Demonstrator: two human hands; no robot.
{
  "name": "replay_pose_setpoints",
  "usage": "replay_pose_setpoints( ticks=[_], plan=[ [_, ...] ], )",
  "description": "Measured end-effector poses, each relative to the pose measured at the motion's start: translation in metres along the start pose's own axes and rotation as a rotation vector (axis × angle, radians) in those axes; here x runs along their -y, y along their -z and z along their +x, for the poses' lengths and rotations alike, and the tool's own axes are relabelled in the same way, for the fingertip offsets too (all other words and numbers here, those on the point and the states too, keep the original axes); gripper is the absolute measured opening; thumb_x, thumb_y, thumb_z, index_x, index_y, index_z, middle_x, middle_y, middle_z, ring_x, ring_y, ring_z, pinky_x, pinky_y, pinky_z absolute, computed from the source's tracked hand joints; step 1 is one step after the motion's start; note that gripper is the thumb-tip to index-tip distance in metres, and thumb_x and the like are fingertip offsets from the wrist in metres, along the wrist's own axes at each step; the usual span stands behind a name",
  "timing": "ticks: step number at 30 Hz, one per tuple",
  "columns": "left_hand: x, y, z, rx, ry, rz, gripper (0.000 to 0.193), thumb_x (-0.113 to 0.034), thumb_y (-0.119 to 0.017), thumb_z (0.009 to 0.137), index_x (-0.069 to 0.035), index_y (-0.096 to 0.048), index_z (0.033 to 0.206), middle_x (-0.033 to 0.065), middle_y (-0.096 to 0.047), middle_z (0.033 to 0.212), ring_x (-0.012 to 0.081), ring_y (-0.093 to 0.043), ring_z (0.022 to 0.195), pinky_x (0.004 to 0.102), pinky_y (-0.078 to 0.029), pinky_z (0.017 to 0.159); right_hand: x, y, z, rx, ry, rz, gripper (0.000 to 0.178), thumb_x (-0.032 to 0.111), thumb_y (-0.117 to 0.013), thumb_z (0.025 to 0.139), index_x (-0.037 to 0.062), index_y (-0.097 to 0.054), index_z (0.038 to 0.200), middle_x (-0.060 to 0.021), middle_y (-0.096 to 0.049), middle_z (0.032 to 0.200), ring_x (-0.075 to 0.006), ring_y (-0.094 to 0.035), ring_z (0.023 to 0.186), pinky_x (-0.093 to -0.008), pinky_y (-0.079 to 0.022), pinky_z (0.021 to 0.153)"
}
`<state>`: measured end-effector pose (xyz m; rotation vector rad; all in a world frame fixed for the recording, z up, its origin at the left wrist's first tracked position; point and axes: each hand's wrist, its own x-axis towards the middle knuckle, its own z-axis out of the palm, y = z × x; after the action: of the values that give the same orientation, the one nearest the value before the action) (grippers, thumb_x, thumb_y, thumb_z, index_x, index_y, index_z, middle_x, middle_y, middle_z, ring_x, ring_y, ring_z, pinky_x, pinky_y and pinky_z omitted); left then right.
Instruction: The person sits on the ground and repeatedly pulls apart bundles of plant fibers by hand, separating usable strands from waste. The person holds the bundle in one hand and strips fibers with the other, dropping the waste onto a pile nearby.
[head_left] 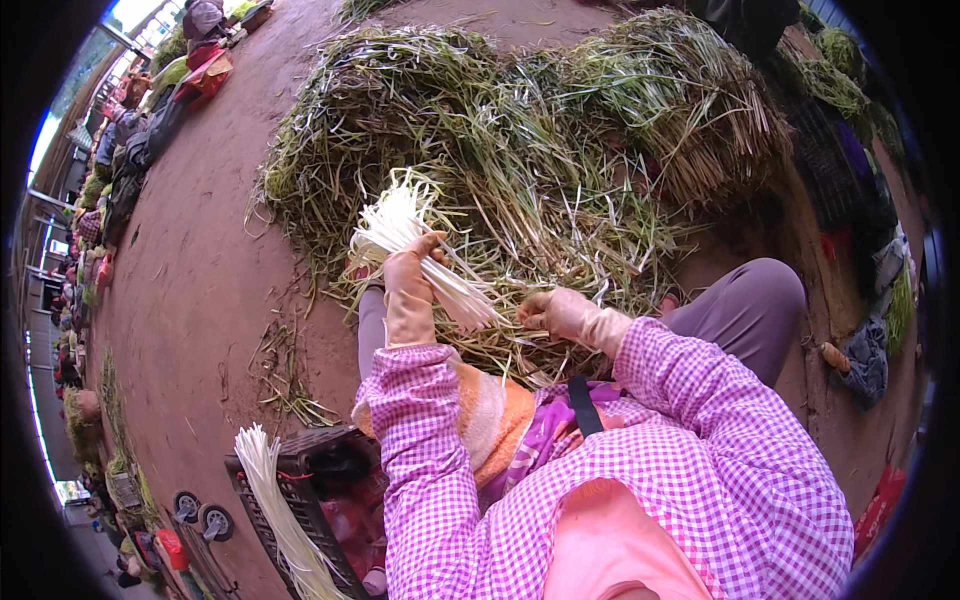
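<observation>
My left hand (pixel 409 285), in a pale tan glove, is wrapped round a bundle of long white, chive-like stalks (pixel 386 226). Their pale green tips fan out beyond the fist, and the cut-looking ends slant down toward my right. Just right of those ends is my right hand (pixel 565 314), gloved too. Its fingers are bent together over loose dry leaves, and what they pinch, if anything, is too small to tell. In front of both hands spreads a big heap of green and straw-coloured stalks (pixel 470 150).
At my lower left stands a dark plastic crate (pixel 300 455) with a bunch of white stalks (pixel 275 500) along its side. Small wheels (pixel 216 521) lie farther left. Denser bundled stalks (pixel 690 110) sit at the far right. Other people (pixel 130 145) sit along the left edge.
</observation>
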<state>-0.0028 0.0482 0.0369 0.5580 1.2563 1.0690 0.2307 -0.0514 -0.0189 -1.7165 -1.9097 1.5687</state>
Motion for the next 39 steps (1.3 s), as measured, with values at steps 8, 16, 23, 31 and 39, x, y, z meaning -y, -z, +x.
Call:
replay_pose_setpoints(
  ticks=[8, 16, 23, 31, 39],
  plan=[
    [0.012, -0.009, 0.007, 0.175, 0.107, -0.281, 0.030, -0.002, -0.048, 0.097, 0.012, -0.048, 0.123, 0.0237, -0.061, 0.116, 0.0345, -0.068, 0.097, 0.0400, -0.062, 0.085, 0.039, 0.031, 0.030, -0.093, 0.173, 0.306, 0.023, 0.024, -0.056, 0.100, 0.0073, -0.068, 0.111, -0.0013, -0.068, 0.075, -0.0072, -0.061, 0.061, -0.0228, -0.048, 0.050],
    [0.043, -0.017, -0.004, 0.172, 0.149, -0.302, 0.023, -0.011, -0.049, 0.097, 0.008, -0.062, 0.105, 0.0080, -0.060, 0.073, 0.0203, -0.060, 0.066, 0.0331, -0.059, 0.065, 0.049, 0.039, 0.010, -0.050, 0.253, -0.280, 0.030, 0.026, -0.055, 0.096, 0.0107, -0.063, 0.121, -0.0157, -0.071, 0.101, -0.0280, -0.069, 0.088, -0.0388, -0.055, 0.078],
    [0.047, -0.009, 0.023, 0.232, -0.111, -0.693, 0.021, -0.006, -0.054, 0.094, 0.008, -0.061, 0.107, 0.0112, -0.062, 0.078, 0.0180, -0.060, 0.068, 0.0300, -0.056, 0.065, -0.009, 0.067, -0.063, 0.386, -0.467, -0.706, 0.026, 0.023, -0.058, 0.094, 0.0115, -0.068, 0.115, -0.0118, -0.072, 0.095, -0.0201, -0.070, 0.082, -0.0347, -0.054, 0.073],
    [0.068, -0.019, 0.030, 0.544, -0.249, -1.073, 0.061, -0.001, -0.064, 0.086, -0.002, -0.040, 0.142, 0.0185, -0.060, 0.128, 0.0266, -0.067, 0.104, 0.0475, -0.045, 0.107, -0.017, 0.069, -0.027, -0.667, 0.182, 0.902, 0.061, 0.049, -0.064, 0.089, 0.0085, -0.054, 0.134, -0.0112, -0.068, 0.114, -0.0170, -0.066, 0.086, -0.0359, -0.058, 0.079],
    [0.088, -0.037, 0.009, 0.518, -0.209, -1.053, 0.068, -0.008, -0.069, 0.087, -0.007, -0.035, 0.145, 0.0092, -0.066, 0.098, 0.0231, -0.066, 0.089, 0.0566, -0.044, 0.105, -0.014, -0.012, 0.059, -0.495, -0.018, 1.620, 0.075, 0.063, -0.048, 0.093, 0.0022, -0.044, 0.137, -0.0168, -0.057, 0.127, -0.0264, -0.057, 0.109, -0.0403, -0.049, 0.095]
  ],
)
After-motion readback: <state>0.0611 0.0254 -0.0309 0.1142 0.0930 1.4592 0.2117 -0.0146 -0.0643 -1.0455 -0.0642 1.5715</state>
